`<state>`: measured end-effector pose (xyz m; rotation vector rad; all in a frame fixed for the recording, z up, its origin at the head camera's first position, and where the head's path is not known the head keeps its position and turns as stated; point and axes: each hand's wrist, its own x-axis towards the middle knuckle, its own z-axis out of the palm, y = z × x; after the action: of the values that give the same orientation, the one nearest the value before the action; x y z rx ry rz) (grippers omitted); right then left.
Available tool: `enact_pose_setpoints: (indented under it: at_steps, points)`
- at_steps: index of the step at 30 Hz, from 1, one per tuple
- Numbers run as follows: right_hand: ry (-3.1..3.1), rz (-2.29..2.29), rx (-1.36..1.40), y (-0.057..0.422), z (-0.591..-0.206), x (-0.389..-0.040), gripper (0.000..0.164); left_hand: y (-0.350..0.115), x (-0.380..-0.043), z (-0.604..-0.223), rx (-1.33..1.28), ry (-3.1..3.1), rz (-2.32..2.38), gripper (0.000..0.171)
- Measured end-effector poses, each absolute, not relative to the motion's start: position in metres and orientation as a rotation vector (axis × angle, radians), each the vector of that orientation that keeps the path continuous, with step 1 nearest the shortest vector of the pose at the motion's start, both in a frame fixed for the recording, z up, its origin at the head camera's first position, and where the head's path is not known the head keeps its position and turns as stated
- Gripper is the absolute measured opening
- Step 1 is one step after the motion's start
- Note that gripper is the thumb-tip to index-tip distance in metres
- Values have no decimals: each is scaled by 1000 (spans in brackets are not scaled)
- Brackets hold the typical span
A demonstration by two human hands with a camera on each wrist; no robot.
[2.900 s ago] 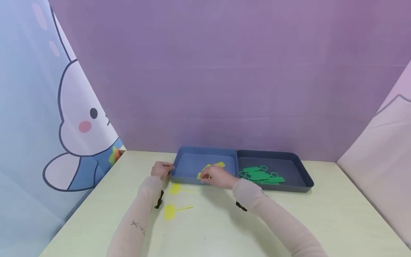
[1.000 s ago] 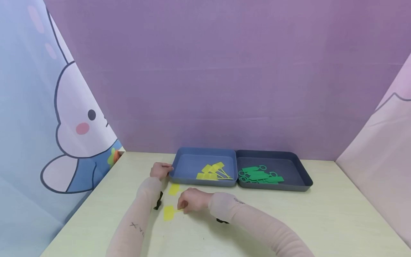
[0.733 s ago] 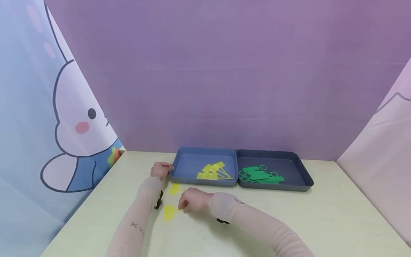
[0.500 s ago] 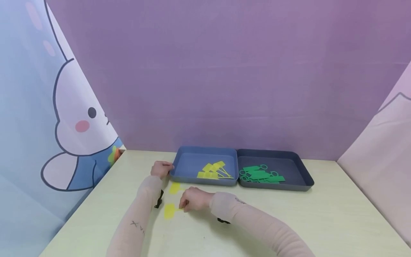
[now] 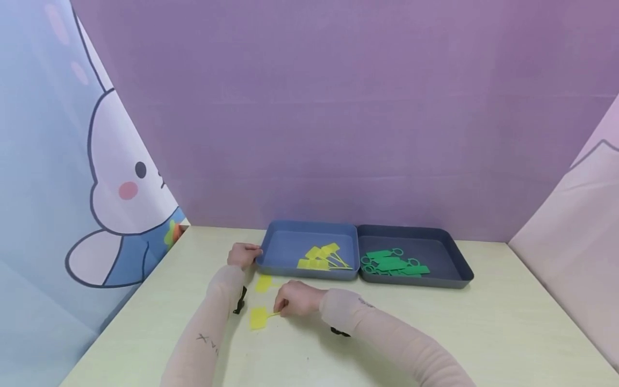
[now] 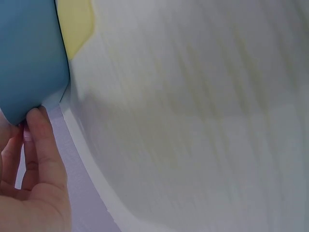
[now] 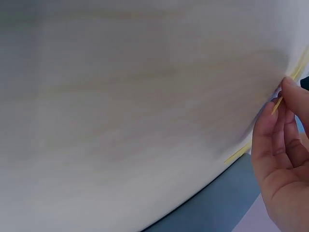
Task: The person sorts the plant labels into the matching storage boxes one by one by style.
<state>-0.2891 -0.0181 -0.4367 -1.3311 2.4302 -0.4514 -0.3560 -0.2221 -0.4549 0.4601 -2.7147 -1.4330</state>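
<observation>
My right hand (image 5: 297, 298) pinches the thin tail of a yellow plastic tag (image 5: 258, 318) between thumb and fingertips; the tag's flat square end points left, close over the table. In the right wrist view the tail (image 7: 276, 105) pokes out past the fingertips. My left hand (image 5: 243, 255) grips the left side of the blue tray (image 5: 290, 239), its fingers (image 6: 44, 137) curled at the tray's edge in the left wrist view. A second yellow tag (image 5: 264, 283) lies on the table just before the tray, its tail partly behind my right hand. Several yellow tags (image 5: 316, 264) lie inside the blue tray.
A dark grey tray (image 5: 435, 255) stands right against the blue one and holds several green ring-ended tags (image 5: 390, 264). Behind both trays rises a purple backdrop (image 5: 309, 118). Printed cloth (image 5: 116, 161) hangs at the left, beside the pale table (image 5: 488, 322).
My right hand has let go of a yellow tag in the blue tray, come down to the front tag and taken its tail, shifting it slightly right. My left hand stays on the tray.
</observation>
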Motion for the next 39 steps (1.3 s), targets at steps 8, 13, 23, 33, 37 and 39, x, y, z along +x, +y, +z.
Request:
enact_pose_setpoints:
  at_steps: [8,13,23,33,37,39]
  points:
    - [2452,-505,-1327,-7,-428,-290,19,-220,-352,-449,461,-2725,-1424,29]
    - [2464,-506,-1288,-3,-426,-290,20,-221,-353,-451,453,-2725,-1430,29]
    - [2468,-559,-1354,11,-421,-296,19,-221,-353,-450,464,-2723,-1468,29]
    - [2478,-701,-1244,27,-410,-309,19,-218,-350,-447,467,-2722,-1458,28]
    - [2505,-742,-1229,32,-402,-314,18,-218,-350,-446,469,-2726,-1446,29]
    - [2528,-752,-1236,35,-398,-317,17,-218,-350,-445,469,-2726,-1438,28]
